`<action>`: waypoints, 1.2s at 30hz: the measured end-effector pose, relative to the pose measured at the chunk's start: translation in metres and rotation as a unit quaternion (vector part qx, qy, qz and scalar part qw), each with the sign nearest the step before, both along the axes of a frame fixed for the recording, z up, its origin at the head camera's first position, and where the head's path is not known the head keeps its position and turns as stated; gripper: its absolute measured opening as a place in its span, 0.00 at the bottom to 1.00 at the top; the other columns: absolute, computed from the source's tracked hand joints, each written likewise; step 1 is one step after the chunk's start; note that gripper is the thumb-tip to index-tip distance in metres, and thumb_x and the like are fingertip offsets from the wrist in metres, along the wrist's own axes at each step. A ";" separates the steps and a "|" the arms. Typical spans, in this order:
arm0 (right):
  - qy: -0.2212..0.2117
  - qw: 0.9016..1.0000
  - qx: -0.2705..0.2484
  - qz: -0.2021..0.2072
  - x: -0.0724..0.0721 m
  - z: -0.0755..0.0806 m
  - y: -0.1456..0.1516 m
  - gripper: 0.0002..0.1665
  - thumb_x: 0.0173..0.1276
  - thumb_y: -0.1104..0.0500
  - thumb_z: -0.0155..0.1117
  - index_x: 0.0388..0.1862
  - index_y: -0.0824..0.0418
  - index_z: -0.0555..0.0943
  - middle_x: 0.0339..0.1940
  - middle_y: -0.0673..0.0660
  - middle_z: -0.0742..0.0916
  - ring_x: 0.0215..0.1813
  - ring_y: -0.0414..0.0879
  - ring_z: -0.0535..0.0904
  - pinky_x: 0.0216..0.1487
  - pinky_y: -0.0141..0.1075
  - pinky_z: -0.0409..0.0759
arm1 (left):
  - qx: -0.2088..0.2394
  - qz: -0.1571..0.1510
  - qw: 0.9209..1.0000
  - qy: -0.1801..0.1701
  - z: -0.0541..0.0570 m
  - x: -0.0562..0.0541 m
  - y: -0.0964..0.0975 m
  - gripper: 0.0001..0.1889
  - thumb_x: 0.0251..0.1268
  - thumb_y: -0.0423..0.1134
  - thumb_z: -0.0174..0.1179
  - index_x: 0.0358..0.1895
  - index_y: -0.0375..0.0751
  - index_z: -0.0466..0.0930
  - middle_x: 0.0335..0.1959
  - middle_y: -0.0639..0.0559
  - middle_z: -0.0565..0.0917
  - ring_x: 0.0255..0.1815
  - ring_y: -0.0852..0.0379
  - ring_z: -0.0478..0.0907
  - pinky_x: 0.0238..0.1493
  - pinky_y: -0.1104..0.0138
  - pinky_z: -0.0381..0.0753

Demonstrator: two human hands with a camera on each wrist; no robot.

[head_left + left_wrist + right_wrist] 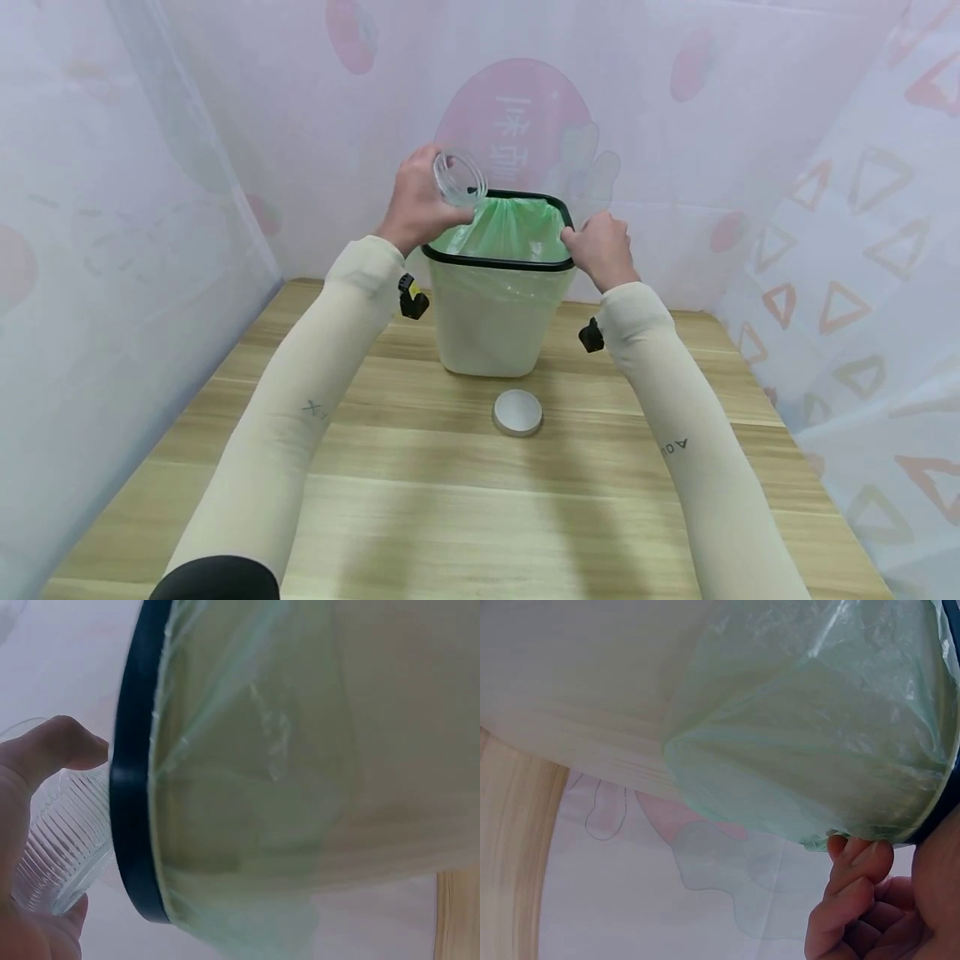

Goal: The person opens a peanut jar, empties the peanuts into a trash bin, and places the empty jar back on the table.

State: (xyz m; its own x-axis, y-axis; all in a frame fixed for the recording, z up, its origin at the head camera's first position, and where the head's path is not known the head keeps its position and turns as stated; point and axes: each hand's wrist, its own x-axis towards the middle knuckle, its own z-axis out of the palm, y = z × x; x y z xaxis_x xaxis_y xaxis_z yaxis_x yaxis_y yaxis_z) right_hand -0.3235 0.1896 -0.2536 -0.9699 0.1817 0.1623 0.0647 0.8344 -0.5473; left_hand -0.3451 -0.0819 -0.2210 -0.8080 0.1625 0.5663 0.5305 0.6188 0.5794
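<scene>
A cream trash bin (491, 325) with a black rim stands upright at the back of the table, lined with a thin green bag (517, 223). My left hand (418, 200) holds a clear ribbed jar (64, 840) tilted above the bin's left rim, its round mouth facing the head camera. No contents show in the jar. At the right corner my right hand (602, 250) grips the bin's rim, thumb on top. Its curled fingers (844, 911) lie beneath, against the bag's overhang. A round white lid (517, 412) rests on the table in front of the bin.
The wooden table (465, 517) extends from the bin toward me. Printed white sheets (360, 133) hang behind it and on both sides, with the rear one close behind the bin.
</scene>
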 end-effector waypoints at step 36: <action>0.017 1.000 -0.001 0.009 0.002 0.001 0.000 0.30 0.78 0.46 0.54 0.15 0.55 0.62 0.11 0.46 0.62 0.17 0.44 0.61 0.24 0.37 0.68 | 0.209 -0.131 0.956 -0.156 -0.003 0.044 -0.001 0.34 0.52 0.34 0.80 0.63 0.37 0.74 0.55 0.50 0.80 0.54 0.54 0.80 0.57 0.66 0.82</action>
State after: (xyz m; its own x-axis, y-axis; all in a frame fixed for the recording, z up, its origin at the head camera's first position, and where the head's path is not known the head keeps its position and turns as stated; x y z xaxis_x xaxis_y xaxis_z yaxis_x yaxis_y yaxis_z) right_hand -0.3220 0.1899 -0.2522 -0.9670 0.1646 0.1943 0.0314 0.8341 -0.5507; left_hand -0.3012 -0.0829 -0.2242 -0.9110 0.1952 0.3634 0.3961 0.1686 0.9026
